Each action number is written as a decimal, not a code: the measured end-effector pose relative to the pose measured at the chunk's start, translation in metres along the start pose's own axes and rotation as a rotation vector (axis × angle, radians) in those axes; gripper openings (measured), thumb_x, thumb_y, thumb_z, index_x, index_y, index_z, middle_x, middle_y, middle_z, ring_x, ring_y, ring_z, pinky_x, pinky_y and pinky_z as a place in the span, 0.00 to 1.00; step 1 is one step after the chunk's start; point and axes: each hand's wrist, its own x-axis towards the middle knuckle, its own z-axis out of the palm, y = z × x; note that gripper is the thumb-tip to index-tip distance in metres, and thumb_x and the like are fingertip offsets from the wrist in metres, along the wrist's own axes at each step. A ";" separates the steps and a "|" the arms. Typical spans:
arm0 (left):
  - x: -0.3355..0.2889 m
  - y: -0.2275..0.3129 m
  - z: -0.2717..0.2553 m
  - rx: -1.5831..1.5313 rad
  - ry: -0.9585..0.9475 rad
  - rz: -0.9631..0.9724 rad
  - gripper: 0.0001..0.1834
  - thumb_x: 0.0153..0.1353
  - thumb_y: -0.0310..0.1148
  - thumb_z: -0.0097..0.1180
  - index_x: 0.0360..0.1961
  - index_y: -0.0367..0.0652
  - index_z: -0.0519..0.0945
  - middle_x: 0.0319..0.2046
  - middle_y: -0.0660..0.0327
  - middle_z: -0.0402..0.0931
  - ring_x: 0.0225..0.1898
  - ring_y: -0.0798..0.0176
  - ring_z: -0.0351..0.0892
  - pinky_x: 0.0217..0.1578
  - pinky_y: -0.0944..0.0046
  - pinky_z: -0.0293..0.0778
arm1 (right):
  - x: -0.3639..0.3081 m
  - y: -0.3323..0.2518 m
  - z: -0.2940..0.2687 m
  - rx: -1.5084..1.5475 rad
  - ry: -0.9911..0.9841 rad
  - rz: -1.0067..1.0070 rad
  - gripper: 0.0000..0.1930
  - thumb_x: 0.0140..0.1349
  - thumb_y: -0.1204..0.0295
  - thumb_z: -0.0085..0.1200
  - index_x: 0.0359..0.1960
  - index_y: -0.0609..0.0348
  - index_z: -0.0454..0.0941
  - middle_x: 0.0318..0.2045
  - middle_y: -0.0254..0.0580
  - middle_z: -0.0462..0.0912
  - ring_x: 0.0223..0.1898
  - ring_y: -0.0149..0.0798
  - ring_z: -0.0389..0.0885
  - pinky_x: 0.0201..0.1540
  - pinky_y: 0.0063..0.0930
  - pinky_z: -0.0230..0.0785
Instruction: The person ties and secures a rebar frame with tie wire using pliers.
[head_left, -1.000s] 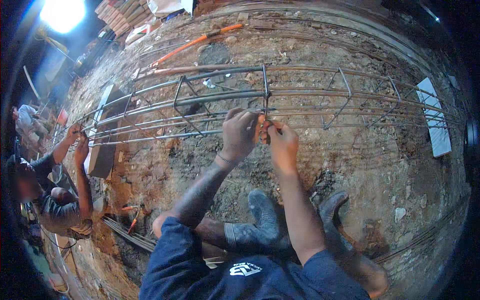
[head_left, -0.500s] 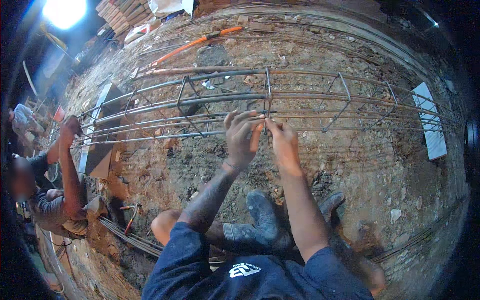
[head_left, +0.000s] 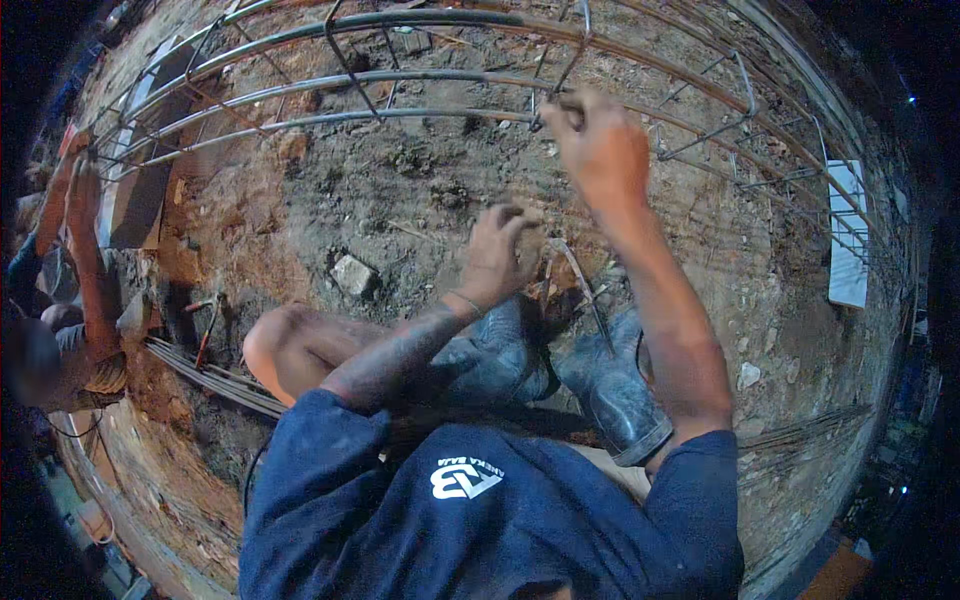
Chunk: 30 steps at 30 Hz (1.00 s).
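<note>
A long cage of steel rebar, with bent stirrups around its bars, spans the far side. My right hand is at the near lower bar, by the foot of a stirrup; its fingers are curled closed and slightly blurred, hiding whatever they pinch. Well below the bars, my left hand hovers over my boots with half-bent fingers apart and nothing visible in them. Just right of it, a pair of long-handled pincers rests between my boots, clear of the fingers.
Supports under the cage include a board at left and a pale block at right. A co-worker's hands are at the cage's left end. A hammer-like tool and a bundle of rods lie lower left. The ground is rough soil.
Both hands were together at the stirrup. My left hand has dropped back toward my boots, while my right stays at the bar. The view has tilted down, and the pincers now show.
</note>
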 end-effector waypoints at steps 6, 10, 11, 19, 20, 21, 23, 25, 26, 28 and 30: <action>-0.009 0.006 0.024 -0.083 -0.062 -0.021 0.17 0.46 0.31 0.59 0.40 0.39 0.75 0.41 0.48 0.69 0.44 0.45 0.68 0.45 0.54 0.67 | -0.222 0.165 0.074 -0.177 -0.425 0.262 0.23 0.56 0.59 0.52 0.43 0.69 0.67 0.28 0.64 0.76 0.35 0.63 0.75 0.33 0.47 0.67; 0.001 0.006 0.017 -0.118 -0.116 -0.135 0.20 0.49 0.38 0.59 0.41 0.38 0.75 0.40 0.48 0.71 0.44 0.45 0.69 0.45 0.55 0.67 | -0.236 0.129 0.069 0.222 -0.404 0.636 0.18 0.57 0.62 0.51 0.37 0.69 0.71 0.25 0.62 0.76 0.33 0.64 0.74 0.33 0.48 0.67; 0.007 0.009 0.017 -0.175 -0.160 -0.195 0.23 0.51 0.41 0.59 0.45 0.39 0.74 0.42 0.48 0.71 0.47 0.44 0.69 0.48 0.56 0.67 | -0.231 0.127 0.069 0.369 -0.320 0.653 0.17 0.57 0.62 0.50 0.35 0.69 0.73 0.25 0.62 0.76 0.32 0.64 0.74 0.33 0.49 0.67; 0.033 0.064 0.004 -0.913 -0.193 -0.386 0.33 0.57 0.49 0.55 0.54 0.33 0.64 0.36 0.59 0.73 0.39 0.65 0.73 0.40 0.65 0.70 | -0.128 0.026 -0.043 0.366 -0.334 0.517 0.12 0.61 0.66 0.46 0.34 0.65 0.72 0.25 0.57 0.76 0.28 0.57 0.74 0.34 0.43 0.65; 0.046 0.073 -0.006 -0.817 -0.225 -0.468 0.28 0.57 0.51 0.54 0.47 0.37 0.69 0.29 0.66 0.70 0.29 0.73 0.69 0.30 0.71 0.68 | -0.120 0.022 -0.049 0.367 -0.335 0.512 0.12 0.61 0.66 0.46 0.34 0.65 0.72 0.25 0.57 0.76 0.28 0.57 0.74 0.34 0.43 0.65; 0.053 0.072 -0.003 -0.817 -0.219 -0.467 0.28 0.57 0.51 0.54 0.47 0.37 0.69 0.29 0.66 0.70 0.29 0.73 0.69 0.30 0.71 0.68 | -0.112 0.018 -0.053 0.384 -0.350 0.474 0.12 0.60 0.66 0.46 0.34 0.65 0.72 0.25 0.58 0.75 0.29 0.58 0.74 0.34 0.43 0.65; 0.065 0.071 0.002 -1.153 -0.322 -0.699 0.23 0.58 0.53 0.53 0.38 0.42 0.71 0.25 0.69 0.66 0.24 0.75 0.64 0.23 0.72 0.62 | -0.096 0.002 -0.066 0.398 -0.368 0.422 0.12 0.60 0.67 0.46 0.33 0.65 0.72 0.25 0.58 0.75 0.30 0.59 0.74 0.34 0.43 0.65; 0.064 0.075 0.000 -1.083 -0.266 -0.633 0.21 0.58 0.54 0.52 0.31 0.46 0.69 0.23 0.71 0.64 0.23 0.77 0.62 0.21 0.73 0.59 | -0.082 -0.017 -0.076 0.159 -0.428 0.377 0.11 0.60 0.68 0.45 0.32 0.66 0.71 0.27 0.60 0.74 0.32 0.61 0.73 0.35 0.44 0.64; 0.063 0.079 -0.003 -1.104 -0.277 -0.665 0.21 0.58 0.54 0.52 0.30 0.46 0.69 0.23 0.71 0.64 0.23 0.77 0.62 0.21 0.73 0.58 | -0.085 -0.011 -0.074 0.226 -0.412 0.370 0.11 0.59 0.68 0.46 0.31 0.67 0.70 0.27 0.61 0.74 0.32 0.62 0.72 0.35 0.45 0.63; 0.064 0.082 -0.006 -1.131 -0.259 -0.667 0.22 0.57 0.55 0.52 0.28 0.46 0.70 0.20 0.72 0.63 0.20 0.76 0.60 0.19 0.72 0.57 | -0.085 -0.014 -0.073 0.201 -0.389 0.361 0.11 0.59 0.68 0.46 0.30 0.67 0.70 0.26 0.61 0.73 0.32 0.62 0.72 0.35 0.46 0.63; 0.066 0.083 -0.012 -1.140 -0.223 -0.604 0.22 0.57 0.56 0.52 0.27 0.46 0.70 0.20 0.72 0.63 0.19 0.76 0.60 0.19 0.72 0.57 | -0.086 -0.017 -0.072 0.178 -0.373 0.350 0.11 0.58 0.68 0.47 0.30 0.67 0.70 0.26 0.61 0.73 0.32 0.62 0.72 0.35 0.46 0.63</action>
